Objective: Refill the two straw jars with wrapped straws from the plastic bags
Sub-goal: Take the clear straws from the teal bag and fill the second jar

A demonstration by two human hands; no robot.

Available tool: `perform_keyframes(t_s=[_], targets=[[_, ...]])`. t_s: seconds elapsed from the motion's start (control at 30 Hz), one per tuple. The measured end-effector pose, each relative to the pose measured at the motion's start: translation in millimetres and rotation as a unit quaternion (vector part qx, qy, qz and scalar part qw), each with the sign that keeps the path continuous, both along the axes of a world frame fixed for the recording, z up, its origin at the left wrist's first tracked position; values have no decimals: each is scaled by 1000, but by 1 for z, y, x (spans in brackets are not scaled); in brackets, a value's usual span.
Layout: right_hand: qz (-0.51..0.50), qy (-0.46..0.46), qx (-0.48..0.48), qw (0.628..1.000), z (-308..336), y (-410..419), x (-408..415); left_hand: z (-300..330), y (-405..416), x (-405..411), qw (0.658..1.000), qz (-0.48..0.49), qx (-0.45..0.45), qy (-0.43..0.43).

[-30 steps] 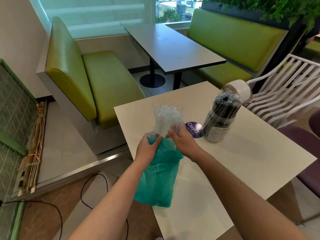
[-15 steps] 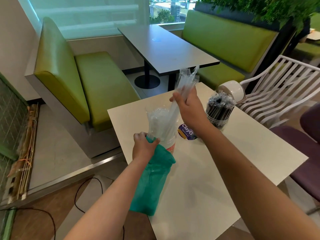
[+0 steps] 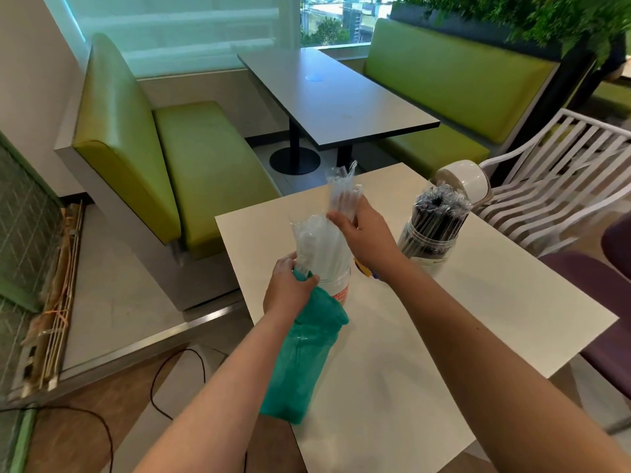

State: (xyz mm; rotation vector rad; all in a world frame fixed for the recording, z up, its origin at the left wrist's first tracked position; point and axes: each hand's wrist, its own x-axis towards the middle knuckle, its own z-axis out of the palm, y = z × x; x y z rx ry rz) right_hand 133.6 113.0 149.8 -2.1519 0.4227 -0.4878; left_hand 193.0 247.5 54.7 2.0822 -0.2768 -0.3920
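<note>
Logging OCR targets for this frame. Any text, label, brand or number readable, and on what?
Nothing reads cleanly in the current frame.
Near jar: red and orange label print below the clear wrapped straws, too blurred to read.
Jar of black straws: pale label low on its wall, print too small to read.
Purple sticker on the white table: mostly hidden behind the right hand, no letters legible.
Green bag in the left hand: no print visible.

Bright, even daylight comes through the window (image 3: 191,32) at the back, washing the glass pale and laying a soft sheen on the grey table (image 3: 334,97). Shadows on the white table (image 3: 478,319) are faint and diffuse. Straight edges bow toward the frame's borders — wide-angle distortion — and fine detail is slightly soft throughout.
</note>
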Motion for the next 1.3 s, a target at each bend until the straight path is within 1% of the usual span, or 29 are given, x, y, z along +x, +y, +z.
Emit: perform_keyframes(t_s=[0.07, 0.2, 0.3, 0.37, 0.4, 0.47, 0.5, 0.53, 0.6, 0.7, 0.77, 0.83, 0.87, 1.0, 1.07, 1.13, 1.3], targets=[[-4, 35, -13, 999, -15, -1, 2, -1, 1, 1, 1000, -3, 0, -2], [-73, 86, -121, 986, -45, -4, 4, -2, 2, 1, 1000, -6, 4, -7], [-94, 111, -164, 976, -55, -4, 6, -2, 3, 2, 1000, -8, 0, -3], [-103, 80, -183, 974, -51, -3, 8, -1, 3, 2, 1000, -8, 0, 1], [-99, 43, -174, 979, -47, -2, 9, -1, 3, 2, 1000, -8, 1, 1], [-53, -44, -132, 989, -37, 0, 12, -2, 3, 2, 1000, -8, 0, 2], [-18, -72, -132, 988, -33, 1, 13, -2, 3, 2, 1000, -8, -2, 3], [17, -81, -149, 985, -31, 2, 15, -3, 4, 2, 1000, -9, -4, 3], [71, -46, -202, 976, -34, 2, 15, -3, 4, 2, 1000, -11, -7, 5], [130, 73, -271, 951, -51, 0, 10, -3, 5, 2, 1000, -15, -9, -1], [140, 122, -327, 927, -65, -3, 6, -2, 5, 2, 1000, -14, -13, -1], [137, 137, -361, 912, -69, -4, 6, -2, 5, 3, 1000, -12, -15, 0], [133, 134, -366, 911, -67, -5, 7, -3, 6, 3, 1000, -12, -15, 2], [75, 66, -400, 911, -56, -6, 7, -4, 5, 3, 1000, -9, -19, 8], [65, 82, -414, 904, -55, -8, 4, -4, 5, 3, 1000, -8, -21, 10], [70, 86, -414, 904, -57, -9, 2, -3, 5, 3, 1000, -8, -19, 13], [37, 20, -403, 914, -52, -8, 5, -2, 6, 3, 1000, -12, -14, 17]])
